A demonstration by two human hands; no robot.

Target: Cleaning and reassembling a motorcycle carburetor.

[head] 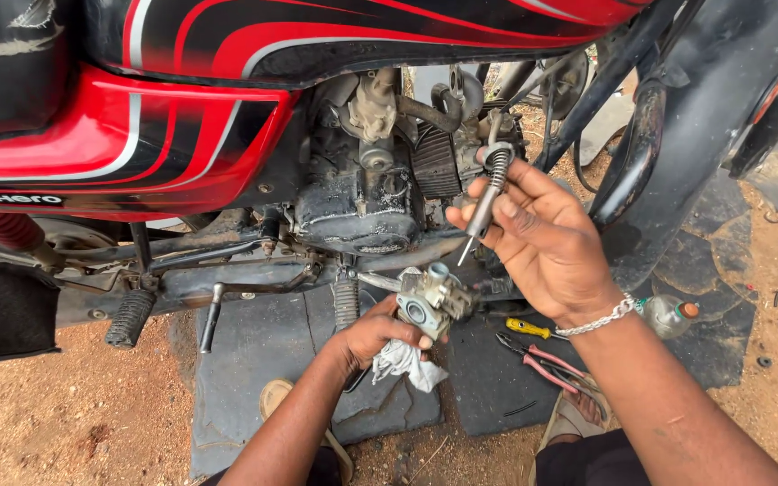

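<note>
Carburettor (434, 303) gripped with rag (404, 360) in closed left hand (373, 335), below engine (357, 193), bore upward for access. Slide with spring and needle (490, 193) pinched in right hand (542, 238), right of engine, needle tilted toward carburettor.

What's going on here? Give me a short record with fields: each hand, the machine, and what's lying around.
Left hand: left hand holds a small metal carburettor together with a white rag
Right hand: right hand holds a slim metal slide with spring and needle, tip pointing down
Machine: red and black motorcycle, grimy engine exposed
Ground: dark rubber mat on reddish dirt
Lying around: yellow-handled screwdriver, red-handled pliers, small bottle
</note>
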